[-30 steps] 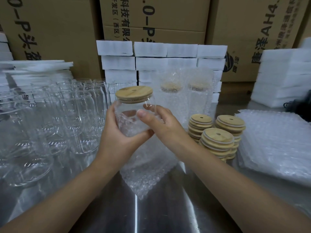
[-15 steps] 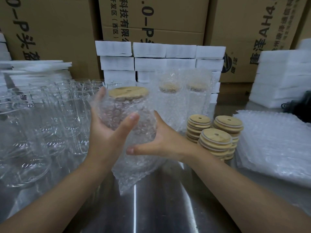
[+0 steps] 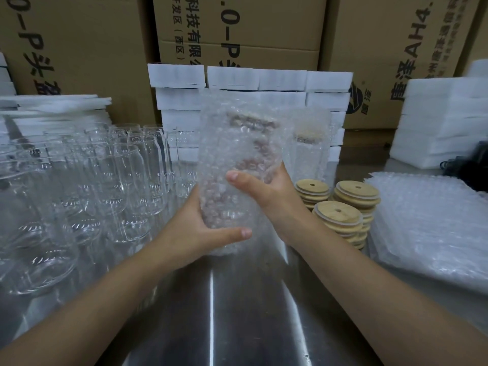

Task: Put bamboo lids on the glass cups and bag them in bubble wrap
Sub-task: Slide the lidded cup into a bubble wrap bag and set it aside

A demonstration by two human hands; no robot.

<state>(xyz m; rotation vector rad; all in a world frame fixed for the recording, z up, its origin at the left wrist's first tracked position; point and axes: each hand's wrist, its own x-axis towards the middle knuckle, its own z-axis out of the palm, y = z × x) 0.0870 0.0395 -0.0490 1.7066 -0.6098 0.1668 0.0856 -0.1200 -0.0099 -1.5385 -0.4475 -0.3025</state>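
Both hands, left [image 3: 203, 231] and right [image 3: 266, 188], grip a bubble-wrap-bagged glass cup [image 3: 237, 165] above a steel table [image 3: 237, 313], beside stacked bamboo lids [image 3: 340, 210].

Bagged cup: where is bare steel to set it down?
Bare steel table below the bagged cup, between the forearms. Bordered left by empty glasses, right by lid stacks and bubble-wrap bags. Crowded behind: finished wrapped cup, foam blocks.

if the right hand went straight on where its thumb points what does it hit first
The right hand grips the bubble-wrapped cup, so that first; further left, probably the bare glass cups, though depth is unclear.
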